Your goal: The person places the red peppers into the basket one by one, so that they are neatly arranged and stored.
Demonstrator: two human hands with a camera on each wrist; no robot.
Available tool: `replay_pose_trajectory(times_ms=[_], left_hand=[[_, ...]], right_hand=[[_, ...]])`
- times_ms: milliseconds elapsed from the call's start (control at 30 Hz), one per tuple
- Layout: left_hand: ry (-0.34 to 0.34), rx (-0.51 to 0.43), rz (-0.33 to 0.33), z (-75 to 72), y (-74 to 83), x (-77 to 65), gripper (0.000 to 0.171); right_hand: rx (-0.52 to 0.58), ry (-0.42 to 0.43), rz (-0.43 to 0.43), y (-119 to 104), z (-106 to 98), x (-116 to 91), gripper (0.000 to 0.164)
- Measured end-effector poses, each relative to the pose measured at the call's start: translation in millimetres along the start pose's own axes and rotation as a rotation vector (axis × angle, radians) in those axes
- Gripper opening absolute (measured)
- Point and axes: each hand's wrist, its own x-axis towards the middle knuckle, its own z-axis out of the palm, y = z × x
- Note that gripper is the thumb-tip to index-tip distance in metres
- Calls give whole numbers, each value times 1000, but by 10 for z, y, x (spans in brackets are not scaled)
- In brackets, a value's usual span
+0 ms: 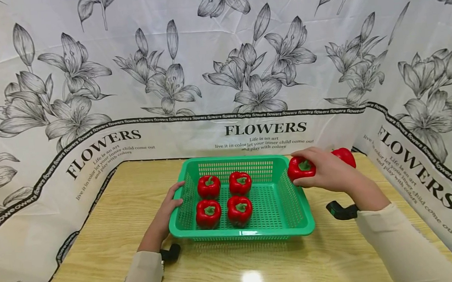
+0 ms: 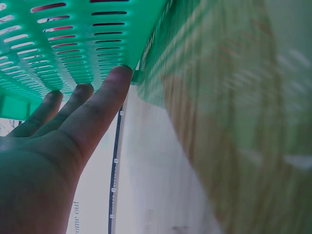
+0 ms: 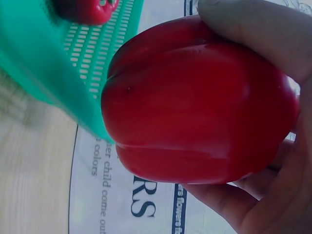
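Note:
My right hand (image 1: pixel 329 170) grips a red bell pepper (image 1: pixel 300 168) by its sides, just above the right rim of a green plastic basket (image 1: pixel 253 234). The right wrist view shows this pepper's smooth, lobed body close up, with the thumb on one side and the fingers on the other. On the basket's left side, my left hand (image 1: pixel 167 209) holds the rim. Several of its fingers (image 2: pixel 105 105) lie against the slotted outer wall in the left wrist view. Inside the basket, several red bell peppers (image 1: pixel 240 210) with green stems stand upright in two rows, toward the left half.
Another red bell pepper (image 1: pixel 344 157) sits on the wooden table (image 1: pixel 212 275) behind my right hand, partly hidden by it. A white flower-print cloth (image 1: pixel 194 137) hangs round the back and sides of the table. Each wrist wears a black camera (image 1: pixel 341 210).

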Motion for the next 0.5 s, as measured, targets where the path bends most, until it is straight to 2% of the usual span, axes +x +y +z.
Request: replay_pose_trajectory(times_ms=[333,500], left_hand=[[-6,5,-1,2,2,-11,56],[-6,4,1,0,6,-9,56]], right_hand=[[48,-23,-39,-131,105,75,72],[62,-28,-90,-188,161,107,69]])
